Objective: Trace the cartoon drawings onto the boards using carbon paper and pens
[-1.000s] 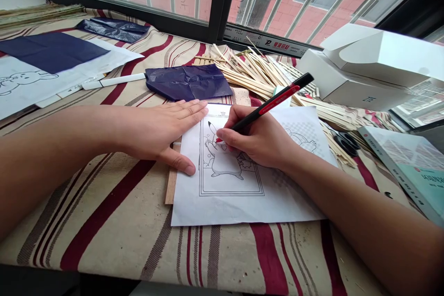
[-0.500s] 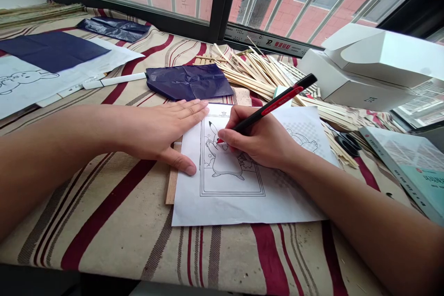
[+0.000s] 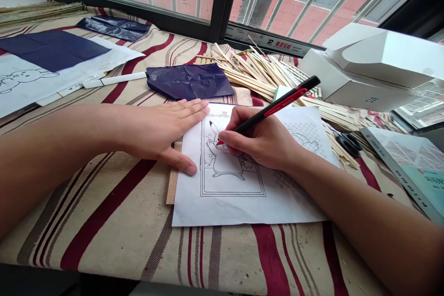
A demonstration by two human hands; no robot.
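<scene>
My right hand (image 3: 256, 141) is shut on a black-and-red pen (image 3: 274, 108), its red tip resting on a black line drawing of a Pikachu-like figure (image 3: 222, 162). That drawing is printed inside a double-lined border on a white paper sheet (image 3: 243, 208). My left hand (image 3: 163, 134) lies flat with fingers apart, its fingertips at the sheet's upper left and its thumb on the left edge. Under that edge runs a thin wooden strip (image 3: 172, 180). My right hand hides part of the figure.
A striped cloth (image 3: 86, 240) covers the sill. Dark blue carbon paper (image 3: 189, 82) lies beyond the sheet, beside a white pen (image 3: 114, 80). Thin wooden sticks (image 3: 253, 74) are heaped at the back. A white ZTE box (image 3: 360, 69), black scissors handles (image 3: 348, 144) and a book (image 3: 405, 166) stand right.
The whole view has shifted slightly. The pen's upper end sits a little further right, while its tip and both hands stay almost in place on the sheet.
</scene>
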